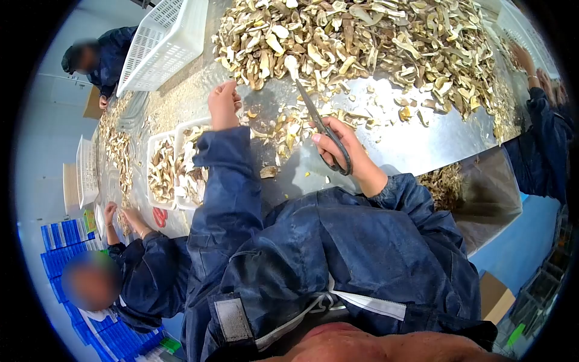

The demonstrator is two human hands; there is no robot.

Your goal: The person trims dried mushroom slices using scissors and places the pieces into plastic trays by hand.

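My right hand [347, 151] is closed round the handles of dark scissors [313, 113], whose blades point up toward the edge of a large heap of sliced dried mushrooms [362, 42]. My left hand [224, 104] hovers over the metal table [289, 172], left of the scissors, with its fingers curled together; whether it pinches something small cannot be made out. Beneath and between my hands lie scattered mushroom pieces [289, 131]. Two white trays of slices, one [161, 172] beside the other [192, 163], stand left of my left forearm.
A white perforated crate [166, 45] stands at the upper left. Co-workers are at the upper left [111, 54], lower left [154, 259] and right [543, 139]. A lined bin [491, 199] with mushroom bits sits below the table's right edge. Red scissor handles [159, 217] lie near the trays.
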